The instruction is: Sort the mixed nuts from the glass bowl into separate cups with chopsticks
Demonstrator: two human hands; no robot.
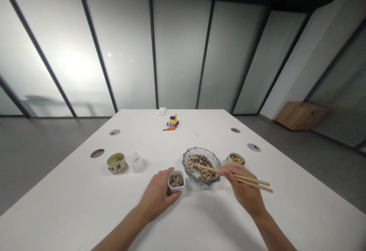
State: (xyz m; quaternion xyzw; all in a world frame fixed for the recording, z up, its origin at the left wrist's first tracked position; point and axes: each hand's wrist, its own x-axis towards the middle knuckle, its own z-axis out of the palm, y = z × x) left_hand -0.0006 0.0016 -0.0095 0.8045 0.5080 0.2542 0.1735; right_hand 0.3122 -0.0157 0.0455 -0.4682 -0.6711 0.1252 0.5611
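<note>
My left hand (158,194) is closed around the side of a small white square cup (183,184), which stands on the table with sunflower seeds (175,181) in it. In my right hand (246,188) is a pair of wooden chopsticks (254,183), their tips reaching into a clear faceted glass bowl (191,152). Peanuts (210,175) and dark seeds or beans (204,159) lie mixed in that bowl. Whether the tips pinch a piece is too small to tell. Partly behind my right hand stands a small ceramic bowl (229,159) with peanuts in it.
A second ceramic bowl with dark characters (116,167) stands left, beside another white cup (134,163). Farther back on the white table (160,220) are a yellow toy vehicle (173,120), a toy carrot (170,128) and a white box-like object (161,111). Round holes pierce both table sides.
</note>
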